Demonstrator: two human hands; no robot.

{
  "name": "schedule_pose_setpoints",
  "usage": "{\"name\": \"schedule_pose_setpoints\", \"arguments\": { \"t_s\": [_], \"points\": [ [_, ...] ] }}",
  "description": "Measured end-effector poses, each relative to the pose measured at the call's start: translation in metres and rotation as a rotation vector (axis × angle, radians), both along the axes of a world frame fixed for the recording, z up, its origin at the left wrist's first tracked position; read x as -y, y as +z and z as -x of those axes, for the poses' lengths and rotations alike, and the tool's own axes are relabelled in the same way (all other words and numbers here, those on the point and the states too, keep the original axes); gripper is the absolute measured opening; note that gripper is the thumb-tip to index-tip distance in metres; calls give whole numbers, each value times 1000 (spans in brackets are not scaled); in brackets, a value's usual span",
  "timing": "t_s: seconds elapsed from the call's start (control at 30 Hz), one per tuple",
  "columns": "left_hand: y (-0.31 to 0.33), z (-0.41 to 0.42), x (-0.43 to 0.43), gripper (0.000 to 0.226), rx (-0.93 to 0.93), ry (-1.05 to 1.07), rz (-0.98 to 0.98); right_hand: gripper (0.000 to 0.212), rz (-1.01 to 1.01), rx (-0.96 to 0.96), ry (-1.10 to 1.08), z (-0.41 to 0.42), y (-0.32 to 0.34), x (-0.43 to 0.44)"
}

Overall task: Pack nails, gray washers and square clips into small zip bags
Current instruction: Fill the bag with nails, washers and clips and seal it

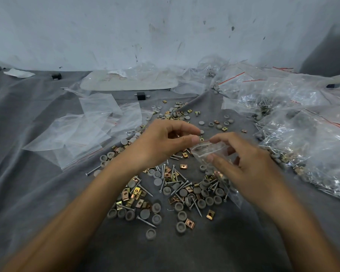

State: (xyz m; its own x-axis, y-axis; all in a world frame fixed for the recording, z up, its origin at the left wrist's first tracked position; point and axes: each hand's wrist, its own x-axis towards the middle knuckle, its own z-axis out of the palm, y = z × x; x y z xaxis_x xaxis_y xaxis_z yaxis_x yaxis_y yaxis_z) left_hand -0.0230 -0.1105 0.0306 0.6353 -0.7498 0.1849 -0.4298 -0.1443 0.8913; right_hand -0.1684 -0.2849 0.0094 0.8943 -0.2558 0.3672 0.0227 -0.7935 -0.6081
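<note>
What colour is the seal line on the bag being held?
Red seal line on the clear small zip bag; head view.

Bare gray table cloth is lying open along the near and left edges. Scattered gray round washers, brass square clips and steel nails are crowding the centre; heaped clear plastic bags are blocking the right edge.

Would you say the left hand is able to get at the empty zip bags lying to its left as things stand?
Probably, once freed: the left hand is pinching the small bag together with the right hand, but the way to the empty bags looks free.
</note>
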Motion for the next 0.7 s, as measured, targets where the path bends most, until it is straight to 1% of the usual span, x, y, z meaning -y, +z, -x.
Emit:
{"name": "schedule_pose_setpoints", "arguments": {
  "t_s": [0.1,0.2,0.3,0.37,0.43,0.53,0.7],
  "points": [
    [-3,7,5,30,48,-45,-52,30,-22,13,17,-1,0,1],
    [-6,10,8,36,22,-49,-3,30,-83,33,33,-2,0,4],
    [-4,7,8,27,62,28,66,27,-185,83,16,-2,1,10],
    [-3,1,5,18,49,104,125,27,-289,136,13,-1,4,15],
    [-3,-3,3,13,21,138,155,26,-392,206,26,-1,7,16],
    [-5,-8,-1,13,3,145,130,25,-549,296,57,-1,12,15],
    [-6,-10,-4,13,-8,144,88,28,-670,377,81,0,16,14]
  ]
}}
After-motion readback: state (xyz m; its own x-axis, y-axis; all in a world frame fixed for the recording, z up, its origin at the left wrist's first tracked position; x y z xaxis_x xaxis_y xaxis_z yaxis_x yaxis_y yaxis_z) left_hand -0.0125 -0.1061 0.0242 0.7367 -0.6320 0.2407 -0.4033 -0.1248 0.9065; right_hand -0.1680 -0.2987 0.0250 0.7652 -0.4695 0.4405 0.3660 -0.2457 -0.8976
